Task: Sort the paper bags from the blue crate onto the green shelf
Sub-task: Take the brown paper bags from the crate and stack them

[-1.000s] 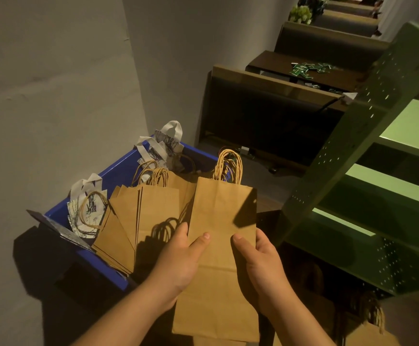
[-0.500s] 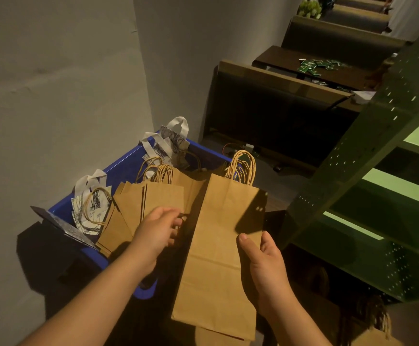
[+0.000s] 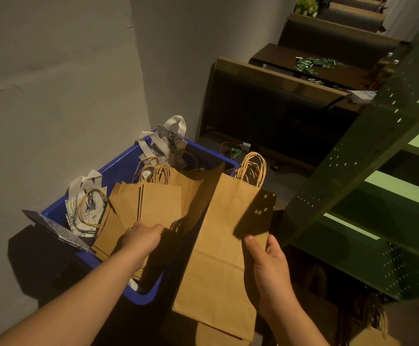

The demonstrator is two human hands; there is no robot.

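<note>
A second ago both my hands held the one brown bag; now my left hand has let go of it and gone down into the blue crate, at about nine o'clock from the bag. Its fingers curl over the lower edge of the stack of brown bags lying there, knuckles up; the fingertips are hidden under my hand, so I cannot tell whether they pinch one bag or only rest on the stack.

My right hand alone holds the flat brown paper bag. The thumb lies straight along the bag's front near its right edge, pointing to twelve o'clock, and the other fingers are wrapped behind the paper, so the bag is pinched between thumb and fingers. The bag stretches from my palm towards eleven o'clock, just outside the crate's right rim.

This bag is plain kraft brown, folded flat, with a crease across its lower part and twisted paper cord handles at its top end. A dark shadow falls across its upper right corner.

In the crate, at ten to twelve o'clock from my left hand, stand white printed bags with white handles. The green shelf rises at three o'clock from the held bag.
</note>
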